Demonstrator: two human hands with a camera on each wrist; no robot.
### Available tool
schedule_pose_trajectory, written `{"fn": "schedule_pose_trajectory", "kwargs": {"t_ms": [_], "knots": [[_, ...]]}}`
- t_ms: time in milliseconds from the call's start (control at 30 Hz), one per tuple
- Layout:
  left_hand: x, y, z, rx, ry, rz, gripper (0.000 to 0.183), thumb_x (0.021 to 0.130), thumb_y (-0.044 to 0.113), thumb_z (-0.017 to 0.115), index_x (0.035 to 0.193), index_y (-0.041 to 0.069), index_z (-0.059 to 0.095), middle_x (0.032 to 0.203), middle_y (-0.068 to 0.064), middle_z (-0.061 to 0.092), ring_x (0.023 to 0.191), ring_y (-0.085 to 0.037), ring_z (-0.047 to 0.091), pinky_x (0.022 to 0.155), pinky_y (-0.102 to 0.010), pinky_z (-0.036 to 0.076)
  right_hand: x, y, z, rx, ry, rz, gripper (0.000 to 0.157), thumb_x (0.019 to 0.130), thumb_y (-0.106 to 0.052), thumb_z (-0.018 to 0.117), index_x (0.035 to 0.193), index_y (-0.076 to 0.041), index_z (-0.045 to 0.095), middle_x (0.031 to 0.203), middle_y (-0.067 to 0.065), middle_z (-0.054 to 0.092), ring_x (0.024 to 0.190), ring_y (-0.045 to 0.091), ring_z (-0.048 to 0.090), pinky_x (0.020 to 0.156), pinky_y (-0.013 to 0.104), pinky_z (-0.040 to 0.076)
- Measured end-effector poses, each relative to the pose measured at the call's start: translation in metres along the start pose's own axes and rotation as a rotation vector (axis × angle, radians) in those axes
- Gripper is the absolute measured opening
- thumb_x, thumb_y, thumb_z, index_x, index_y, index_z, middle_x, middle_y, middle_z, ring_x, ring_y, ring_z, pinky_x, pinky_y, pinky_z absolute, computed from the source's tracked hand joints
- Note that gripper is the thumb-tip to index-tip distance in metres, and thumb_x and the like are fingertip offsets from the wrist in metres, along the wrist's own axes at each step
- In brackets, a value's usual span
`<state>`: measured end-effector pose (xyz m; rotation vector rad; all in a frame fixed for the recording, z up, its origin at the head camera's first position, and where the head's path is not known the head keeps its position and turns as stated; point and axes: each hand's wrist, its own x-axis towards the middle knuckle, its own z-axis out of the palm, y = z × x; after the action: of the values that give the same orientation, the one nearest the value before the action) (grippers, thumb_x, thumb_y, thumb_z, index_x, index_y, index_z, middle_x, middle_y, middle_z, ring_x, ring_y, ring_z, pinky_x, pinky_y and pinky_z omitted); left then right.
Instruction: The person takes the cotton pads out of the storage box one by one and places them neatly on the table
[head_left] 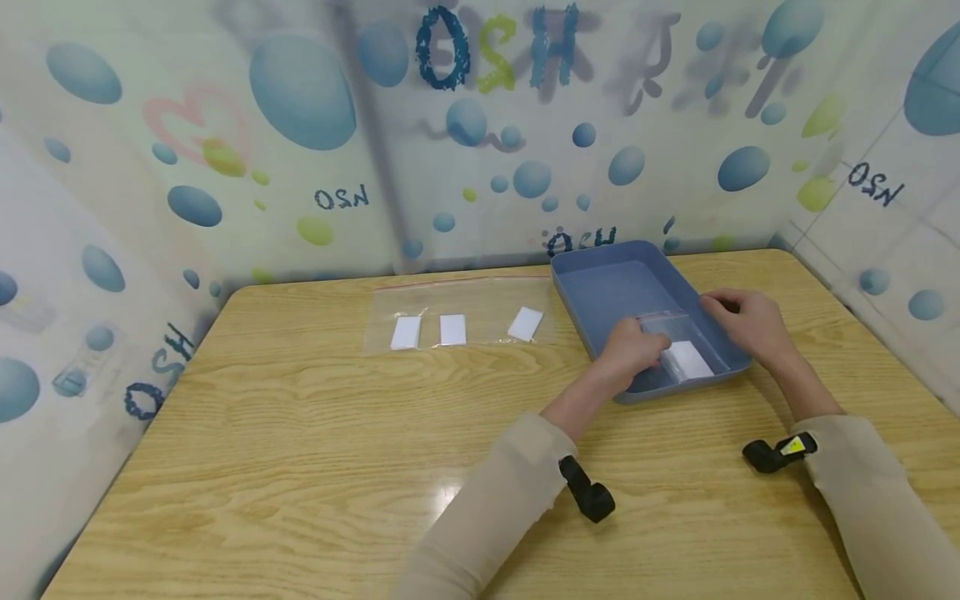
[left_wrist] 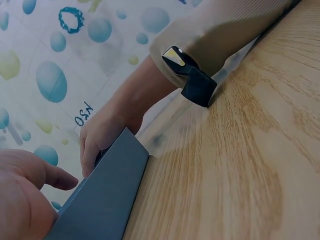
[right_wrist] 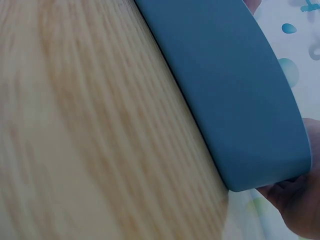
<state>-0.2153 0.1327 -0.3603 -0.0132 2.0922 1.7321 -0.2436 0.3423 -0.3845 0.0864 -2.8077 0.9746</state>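
A blue-grey tray (head_left: pixel 611 287) stands on the table. Near its front end lies a small clear zip bag (head_left: pixel 660 323) with a white card (head_left: pixel 690 360) in or under it; I cannot tell which. My left hand (head_left: pixel 628 350) reaches over the tray's left wall and pinches the bag's left side, thumb toward the card; the other fingertips are hidden. At the tray's right wall my right hand (head_left: pixel 753 323) grips the rim, its fingers partly behind the wall. In the left wrist view, the tray's outer wall (left_wrist: pixel 107 195) hides what both hands touch inside.
Left of the tray, a long clear zip bag (head_left: pixel 480 300) lies flat near the table's back edge. Three white cards are on or in it: a left one (head_left: pixel 406 332), a middle one (head_left: pixel 452 329) and a tilted right one (head_left: pixel 526 323). Patterned curtains (head_left: pixel 465 208) border the wooden table (head_left: pixel 300 450).
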Motion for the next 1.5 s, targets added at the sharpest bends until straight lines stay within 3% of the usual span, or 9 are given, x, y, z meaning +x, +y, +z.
{"fn": "schedule_pose_trajectory", "kwargs": {"t_ms": [233,533,667,967,1167,1333,1500], "knots": [[0.004,-0.001,0.006,-0.066,0.031,0.003,0.024,0.098,0.004,0.062,0.12,-0.005,0.056,0.083,-0.007,0.059,0.072,-0.017,0.059,0.076,-0.034,0.056,0.001,0.002,0.001,0.009,-0.011,0.017,0.052,0.107,-0.035,0.049,0.127,0.011,0.061,0.124,0.036,0.06,0.111,0.048,0.057,0.09,0.058,0.045],[0.015,-0.005,0.011,0.014,0.118,0.046,0.014,0.098,0.002,0.063,0.112,0.0,0.06,0.064,-0.01,0.064,0.066,-0.027,0.069,0.063,-0.029,0.057,0.001,0.001,0.0,0.014,0.001,0.0,0.05,0.106,-0.035,0.05,0.126,0.01,0.063,0.12,0.034,0.063,0.108,0.045,0.059,0.081,0.04,0.044],[0.017,-0.006,0.011,0.052,0.134,0.067,0.011,0.097,0.002,0.065,0.108,0.001,0.061,0.063,-0.012,0.066,0.069,-0.029,0.072,0.059,-0.026,0.056,0.001,0.001,0.0,0.019,0.004,-0.007,0.05,0.106,-0.034,0.05,0.126,0.01,0.063,0.12,0.034,0.063,0.108,0.045,0.059,0.082,0.04,0.044],[0.019,-0.007,0.014,0.109,0.178,0.085,0.007,0.094,0.005,0.07,0.096,0.004,0.063,0.059,-0.009,0.066,0.062,-0.024,0.072,0.054,-0.02,0.05,0.001,0.001,0.0,0.022,-0.002,0.003,0.05,0.107,-0.033,0.049,0.127,0.011,0.062,0.122,0.035,0.061,0.109,0.047,0.058,0.086,0.053,0.045],[0.021,-0.008,0.014,0.066,0.183,0.088,0.011,0.092,0.001,0.071,0.088,0.007,0.062,0.057,-0.008,0.063,0.059,-0.024,0.071,0.05,-0.023,0.053,0.002,0.002,0.001,0.014,0.003,-0.001,0.049,0.107,-0.033,0.05,0.126,0.01,0.063,0.121,0.034,0.062,0.109,0.046,0.059,0.084,0.047,0.045],[0.022,-0.008,0.015,0.064,0.214,0.109,0.014,0.091,-0.001,0.07,0.083,0.009,0.065,0.051,-0.005,0.061,0.051,-0.02,0.067,0.045,-0.02,0.048,0.002,0.002,0.001,0.024,-0.002,-0.003,0.049,0.106,-0.034,0.05,0.126,0.009,0.063,0.121,0.033,0.063,0.108,0.044,0.059,0.081,0.037,0.044],[0.021,-0.008,0.015,0.06,0.235,0.119,0.014,0.09,-0.001,0.07,0.082,0.011,0.07,0.051,-0.001,0.06,0.051,-0.016,0.065,0.047,-0.019,0.043,0.002,0.002,0.0,0.031,-0.007,0.005,0.05,0.107,-0.034,0.05,0.127,0.01,0.062,0.123,0.034,0.061,0.11,0.045,0.058,0.083,0.042,0.044]]}}
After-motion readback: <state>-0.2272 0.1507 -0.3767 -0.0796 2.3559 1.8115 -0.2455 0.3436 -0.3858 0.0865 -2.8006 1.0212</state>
